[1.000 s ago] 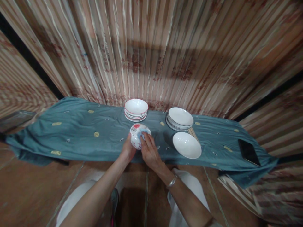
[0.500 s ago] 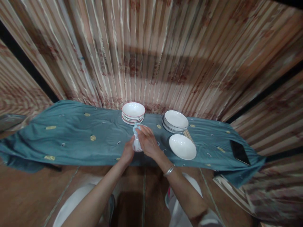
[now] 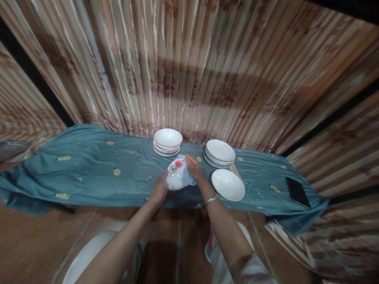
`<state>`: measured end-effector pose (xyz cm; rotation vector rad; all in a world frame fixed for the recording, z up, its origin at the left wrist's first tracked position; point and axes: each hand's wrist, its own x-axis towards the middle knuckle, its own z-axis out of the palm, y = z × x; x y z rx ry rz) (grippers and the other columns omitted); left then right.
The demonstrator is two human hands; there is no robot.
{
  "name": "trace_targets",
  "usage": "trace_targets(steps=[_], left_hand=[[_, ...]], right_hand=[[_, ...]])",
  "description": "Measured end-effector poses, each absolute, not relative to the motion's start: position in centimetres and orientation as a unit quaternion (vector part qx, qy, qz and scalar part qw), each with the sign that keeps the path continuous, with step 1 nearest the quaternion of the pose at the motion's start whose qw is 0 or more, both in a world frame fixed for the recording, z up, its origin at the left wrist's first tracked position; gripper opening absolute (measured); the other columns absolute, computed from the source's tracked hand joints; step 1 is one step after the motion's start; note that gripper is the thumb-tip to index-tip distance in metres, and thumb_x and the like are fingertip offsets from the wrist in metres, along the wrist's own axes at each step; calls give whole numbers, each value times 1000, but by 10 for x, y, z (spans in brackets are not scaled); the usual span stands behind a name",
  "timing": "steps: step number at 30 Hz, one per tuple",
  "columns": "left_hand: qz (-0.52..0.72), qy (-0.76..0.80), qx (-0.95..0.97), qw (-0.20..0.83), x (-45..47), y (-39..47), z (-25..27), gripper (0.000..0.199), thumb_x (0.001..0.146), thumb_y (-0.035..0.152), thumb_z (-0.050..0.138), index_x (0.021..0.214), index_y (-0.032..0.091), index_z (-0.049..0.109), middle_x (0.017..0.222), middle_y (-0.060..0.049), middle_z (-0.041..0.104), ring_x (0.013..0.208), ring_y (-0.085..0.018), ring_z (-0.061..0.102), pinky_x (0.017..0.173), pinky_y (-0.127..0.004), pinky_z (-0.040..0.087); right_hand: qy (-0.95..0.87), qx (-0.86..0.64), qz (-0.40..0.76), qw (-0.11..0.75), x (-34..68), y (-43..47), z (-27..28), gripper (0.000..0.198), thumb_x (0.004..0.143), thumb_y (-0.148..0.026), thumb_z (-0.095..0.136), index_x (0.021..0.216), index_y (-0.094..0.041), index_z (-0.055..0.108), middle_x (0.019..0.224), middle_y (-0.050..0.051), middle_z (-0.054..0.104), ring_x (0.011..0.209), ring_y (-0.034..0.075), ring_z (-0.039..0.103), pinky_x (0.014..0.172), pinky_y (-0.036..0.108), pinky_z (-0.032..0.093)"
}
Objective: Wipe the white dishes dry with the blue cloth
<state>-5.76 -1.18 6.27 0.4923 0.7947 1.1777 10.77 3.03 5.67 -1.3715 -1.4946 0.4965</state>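
Observation:
A white bowl (image 3: pixel 175 177) with a red flower on its outside is held up over the front of the table, its outer side toward me. My left hand (image 3: pixel 160 188) grips the bowl's left edge. Bunched at the bowl's right side is a light blue cloth (image 3: pixel 188 177), and my right hand (image 3: pixel 195 169) is closed on it, pressing it to the rim. Behind the bowl stands a stack of red-rimmed bowls (image 3: pixel 168 139). To the right are a stack of dark-rimmed bowls (image 3: pixel 220 151) and, in front of it, a single white bowl (image 3: pixel 227 184).
A teal patterned cloth (image 3: pixel 97 177) covers the long, narrow table. A black phone (image 3: pixel 297 192) lies near its right end. Something striped and tan (image 3: pixel 235 170) shows partly behind the single bowl. A pleated curtain (image 3: pixel 177 79) hangs close behind, with dark poles on both sides.
My right hand has moved from over the bowl to its right side with the cloth. The bowl's flowered outside now shows. My left hand keeps its hold.

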Motion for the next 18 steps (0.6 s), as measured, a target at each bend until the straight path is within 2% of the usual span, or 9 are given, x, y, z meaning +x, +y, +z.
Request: trace_targets(steps=[5,10,12,16,18], left_hand=[[542,348,190,741,-56,-13,68,32,87,23,57,113,7,67,97,-13,76,110,-25,65,102,-38,46],[553,358,166,733,-53,-11,70,34,93,22,46,117,7,64,98,-11,75,111,-21,64,105,-35,43],[553,355,152,738,-53,-11,71,35,95,24,41,115,7,64,98,-11,75,110,-21,64,104,-35,44],[556,349,101,748,-55,-10,73,37,96,26,38,117,9,63,105,-12,73,111,-21,64,102,-34,46],[553,343,84,755,-56,-10,74,38,96,28,38,119,10,62,110,-12,72,110,-21,64,101,-34,47]], right_hand=[[-547,-583,274,535,111,28,30,36,91,-32,35,91,-17,67,90,6,73,83,18,66,77,31,53],[-485,-643,263,531,105,19,1,43,92,-39,30,80,-18,65,80,6,70,78,20,65,74,34,52],[-467,-664,249,528,99,15,-9,43,92,-40,30,83,-18,66,85,9,71,86,22,65,80,36,52],[-451,-685,168,547,84,7,-26,45,92,-40,32,100,-13,67,114,19,67,113,26,60,99,45,44],[-467,-674,138,555,76,0,-33,49,93,-40,30,107,-10,66,118,21,65,115,26,59,102,47,42]])
